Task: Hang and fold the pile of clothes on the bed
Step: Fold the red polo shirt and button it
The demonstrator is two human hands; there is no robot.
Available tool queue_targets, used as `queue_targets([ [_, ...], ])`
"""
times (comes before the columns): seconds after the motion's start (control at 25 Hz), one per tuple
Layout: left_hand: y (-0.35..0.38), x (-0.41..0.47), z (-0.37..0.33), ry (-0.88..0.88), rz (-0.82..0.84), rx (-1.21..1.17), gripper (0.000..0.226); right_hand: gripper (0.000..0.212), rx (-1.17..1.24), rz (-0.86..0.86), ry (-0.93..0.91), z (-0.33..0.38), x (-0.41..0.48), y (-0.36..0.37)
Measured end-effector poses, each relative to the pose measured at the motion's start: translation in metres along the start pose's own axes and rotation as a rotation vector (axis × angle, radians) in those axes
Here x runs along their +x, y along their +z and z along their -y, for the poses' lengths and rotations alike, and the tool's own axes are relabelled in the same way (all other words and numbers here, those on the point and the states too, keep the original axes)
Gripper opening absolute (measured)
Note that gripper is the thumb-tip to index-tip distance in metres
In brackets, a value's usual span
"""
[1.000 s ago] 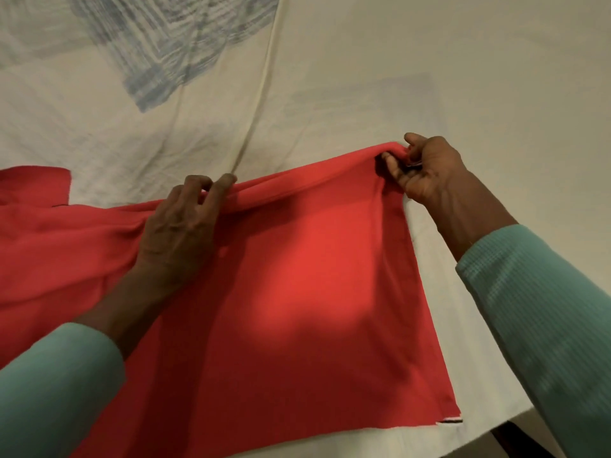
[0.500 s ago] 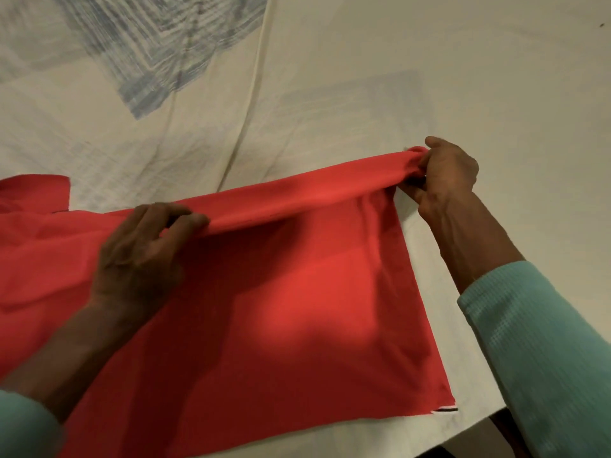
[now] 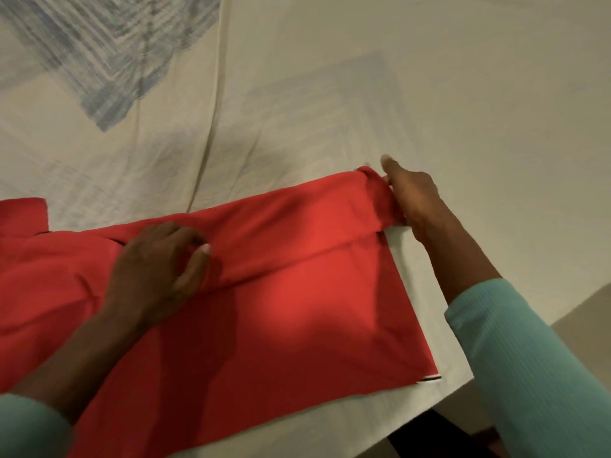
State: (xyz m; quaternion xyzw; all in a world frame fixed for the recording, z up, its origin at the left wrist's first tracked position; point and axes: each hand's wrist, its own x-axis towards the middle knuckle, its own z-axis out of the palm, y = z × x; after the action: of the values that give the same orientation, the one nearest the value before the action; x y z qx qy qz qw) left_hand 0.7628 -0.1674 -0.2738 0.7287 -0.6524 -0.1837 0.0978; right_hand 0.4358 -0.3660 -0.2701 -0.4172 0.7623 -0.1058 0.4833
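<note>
A red garment [image 3: 297, 319] lies spread across the near part of the bed, its far edge folded toward me into a flat band. My left hand [image 3: 155, 269] grips the folded band near its middle, fingers curled over the cloth. At the band's right end my right hand [image 3: 410, 196] pinches the fold's corner, with one finger stretched out over the sheet. Both of my arms wear light green sleeves.
The bed is covered by a cream sheet [image 3: 363, 110] with a blue-grey printed patch [image 3: 109, 54] at the far left. The bed's near right corner [image 3: 463, 388] ends beside the garment, with a paler surface and dark floor past it.
Both hands brought the garment's lifted far edge toward me and laid it down as a folded band. My left hand slid left and lower along the fold.
</note>
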Motion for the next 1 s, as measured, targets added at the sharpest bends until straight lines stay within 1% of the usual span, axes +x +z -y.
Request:
queue_targets([
  [0.04,0.003,0.014,-0.015,0.012,-0.029,-0.022,0.034,0.058,-0.164,-0.046,-0.108,0.007,0.002,0.0],
  [0.08,0.008,0.029,-0.029,0.027,-0.05,-0.039,0.032,0.057,-0.276,-0.067,-0.2,0.012,0.006,0.003],
  [0.12,0.014,0.046,-0.044,0.038,-0.056,-0.057,0.032,0.052,-0.342,-0.04,-0.267,0.017,0.012,0.006],
  [0.16,0.022,0.064,-0.057,0.034,-0.048,-0.08,0.033,0.043,-0.387,0.012,-0.307,0.022,0.02,0.009],
  [0.2,0.03,0.082,-0.07,0.012,-0.022,-0.11,0.035,0.029,-0.386,0.068,-0.331,0.029,0.026,0.01],
  [0.24,0.038,0.098,-0.081,-0.027,0.015,-0.123,0.039,0.018,-0.323,0.124,-0.329,0.034,0.032,0.011],
  [0.28,0.046,0.113,-0.09,-0.067,0.054,-0.101,0.041,0.023,-0.212,0.155,-0.311,0.036,0.036,0.01],
  [0.32,0.052,0.126,-0.096,-0.094,0.084,-0.063,0.039,0.031,-0.048,0.119,-0.269,0.037,0.041,0.008],
  [0.36,0.055,0.138,-0.1,-0.112,0.1,-0.043,0.035,0.033,0.115,0.043,-0.221,0.034,0.044,0.003],
  [0.4,0.056,0.146,-0.101,-0.129,0.102,-0.051,0.028,0.032,0.231,-0.032,-0.191,0.029,0.047,0.0],
  [0.44,0.055,0.152,-0.1,-0.145,0.102,-0.072,0.024,0.029,0.271,-0.084,-0.185,0.022,0.048,0.0],
  [0.48,0.055,0.156,-0.099,-0.15,0.108,-0.091,0.021,0.024,0.241,-0.104,-0.183,0.011,0.049,0.001],
  [0.56,0.056,0.159,-0.096,-0.13,0.131,-0.096,0.018,0.014,0.106,-0.077,-0.197,0.0,0.046,0.002],
  [0.64,0.057,0.159,-0.095,-0.089,0.126,-0.085,0.017,0.029,-0.043,-0.025,-0.224,0.0,0.046,0.002],
  [0.72,0.059,0.158,-0.092,-0.056,0.107,-0.073,0.017,0.031,-0.108,-0.017,-0.272,0.005,0.048,0.002],
  [0.8,0.06,0.158,-0.089,-0.054,0.098,-0.115,0.018,0.028,0.019,0.017,-0.293,0.009,0.045,-0.001],
  [0.88,0.062,0.157,-0.089,-0.065,0.087,-0.196,0.019,0.028,0.146,0.095,-0.29,0.012,0.039,-0.008],
  [0.92,0.062,0.152,-0.092,-0.047,0.052,-0.202,0.022,0.023,0.158,0.14,-0.288,0.014,0.035,-0.011],
  [0.96,0.062,0.144,-0.094,0.003,-0.019,-0.145,0.028,0.017,0.161,0.185,-0.283,0.015,0.03,-0.014],
  [1.0,0.063,0.132,-0.098,0.071,-0.101,-0.039,0.037,0.021,0.151,0.21,-0.268,0.016,0.025,-0.017],
])
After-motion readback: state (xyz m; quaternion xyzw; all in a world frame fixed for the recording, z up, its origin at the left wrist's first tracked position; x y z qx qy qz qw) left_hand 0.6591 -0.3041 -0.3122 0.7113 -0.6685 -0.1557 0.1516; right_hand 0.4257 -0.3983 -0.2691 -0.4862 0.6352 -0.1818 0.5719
